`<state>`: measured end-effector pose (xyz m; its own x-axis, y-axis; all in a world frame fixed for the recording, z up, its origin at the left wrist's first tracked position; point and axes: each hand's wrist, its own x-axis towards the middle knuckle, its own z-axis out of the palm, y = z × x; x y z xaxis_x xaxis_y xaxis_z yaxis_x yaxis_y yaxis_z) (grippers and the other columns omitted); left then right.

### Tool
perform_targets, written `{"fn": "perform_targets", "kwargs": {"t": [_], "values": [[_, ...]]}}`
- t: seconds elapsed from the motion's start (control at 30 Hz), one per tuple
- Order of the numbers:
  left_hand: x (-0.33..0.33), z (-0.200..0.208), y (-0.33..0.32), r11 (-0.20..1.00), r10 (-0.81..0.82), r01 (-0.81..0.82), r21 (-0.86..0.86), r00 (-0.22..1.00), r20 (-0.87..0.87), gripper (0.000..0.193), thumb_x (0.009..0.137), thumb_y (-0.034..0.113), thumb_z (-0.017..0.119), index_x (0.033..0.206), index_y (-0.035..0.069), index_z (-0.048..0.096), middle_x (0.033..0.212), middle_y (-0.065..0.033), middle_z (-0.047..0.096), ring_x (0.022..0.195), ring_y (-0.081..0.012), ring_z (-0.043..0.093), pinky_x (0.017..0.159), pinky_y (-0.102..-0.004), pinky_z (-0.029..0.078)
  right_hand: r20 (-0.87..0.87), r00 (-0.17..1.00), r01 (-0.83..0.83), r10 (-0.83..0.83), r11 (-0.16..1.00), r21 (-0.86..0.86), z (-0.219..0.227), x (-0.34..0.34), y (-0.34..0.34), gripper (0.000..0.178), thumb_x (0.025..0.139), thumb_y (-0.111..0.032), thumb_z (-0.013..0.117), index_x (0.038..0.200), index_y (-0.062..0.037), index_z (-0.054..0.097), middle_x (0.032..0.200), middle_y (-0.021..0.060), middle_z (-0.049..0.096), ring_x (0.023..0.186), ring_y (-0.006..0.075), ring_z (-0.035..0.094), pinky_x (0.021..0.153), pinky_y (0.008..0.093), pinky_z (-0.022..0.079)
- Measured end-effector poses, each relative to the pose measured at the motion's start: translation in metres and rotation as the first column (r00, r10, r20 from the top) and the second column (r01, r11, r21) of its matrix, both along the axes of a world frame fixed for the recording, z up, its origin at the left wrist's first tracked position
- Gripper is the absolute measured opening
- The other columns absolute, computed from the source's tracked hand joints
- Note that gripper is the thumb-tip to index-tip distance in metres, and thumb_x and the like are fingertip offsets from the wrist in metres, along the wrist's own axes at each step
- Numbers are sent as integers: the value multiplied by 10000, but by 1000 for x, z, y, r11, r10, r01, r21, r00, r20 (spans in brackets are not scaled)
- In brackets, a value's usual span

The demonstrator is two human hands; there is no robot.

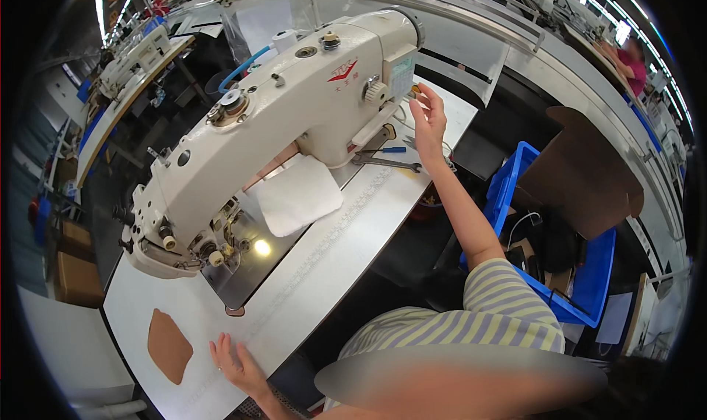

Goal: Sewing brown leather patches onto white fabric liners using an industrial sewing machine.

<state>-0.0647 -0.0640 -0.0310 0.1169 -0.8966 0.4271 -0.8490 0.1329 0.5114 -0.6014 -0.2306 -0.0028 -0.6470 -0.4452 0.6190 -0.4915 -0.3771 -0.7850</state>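
A white industrial sewing machine [294, 100] stands on a pale table. My right hand [430, 125] is raised at its right end beside the control panel, thumb and fingers apart, with nothing seen in it. I cannot tell whether the fingertips touch the machine. My left hand [239, 365] rests at the table's near edge, fingers spread, holding nothing. Just left of it lies a flat, brown, angular piece of material [169, 346]. Under the machine's arm sits a white, padded-looking piece [298, 195] with rounded corners, touched by neither hand.
A wrench [390, 162] and a blue-handled screwdriver [392, 150] lie on the table below my right hand. To the right, a blue crate [600, 273] holds mixed items, with a dark brown sheet [582, 173] sticking up. Another sewing machine [136, 63] stands far left.
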Motion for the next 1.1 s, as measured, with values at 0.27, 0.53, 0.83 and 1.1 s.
{"fn": "perform_targets", "kwargs": {"t": [0.27,0.53,0.83,1.1], "values": [[7,-14,-1,995,95,-99,7,937,-335,252,930,7,569,1167,-64,615,1210,-171,616,1196,-315,540,1036,-397,413,-95,994,-61,59,998,-17,-13,13,-18,448,921,-130,611,1347,-42,502,1360,115,528,1284,230,478,1078,364,347],[-80,76,-23,938,-264,288,-191,954,141,315,841,10,684,1153,-4,653,1153,-106,661,1133,-303,592,1051,-442,362,-32,977,-210,210,978,13,17,33,-10,354,919,-132,646,1246,-12,585,1149,100,641,1116,166,570,970,295,431],[-342,187,-225,601,-246,711,-365,600,762,612,791,403,753,1220,1,584,1299,-122,581,1360,-284,397,1088,-550,264,74,928,-367,365,930,13,12,44,-12,368,902,-166,664,1224,6,613,1019,84,707,998,138,620,912,270,455],[-400,209,-246,828,-223,552,-96,483,847,761,759,516,754,1149,-111,571,1138,-255,647,1330,-324,450,1077,-630,217,-8,965,-246,264,908,339,49,42,-6,468,816,-320,758,1097,30,627,804,86,719,717,168,659,676,301,505]]}}
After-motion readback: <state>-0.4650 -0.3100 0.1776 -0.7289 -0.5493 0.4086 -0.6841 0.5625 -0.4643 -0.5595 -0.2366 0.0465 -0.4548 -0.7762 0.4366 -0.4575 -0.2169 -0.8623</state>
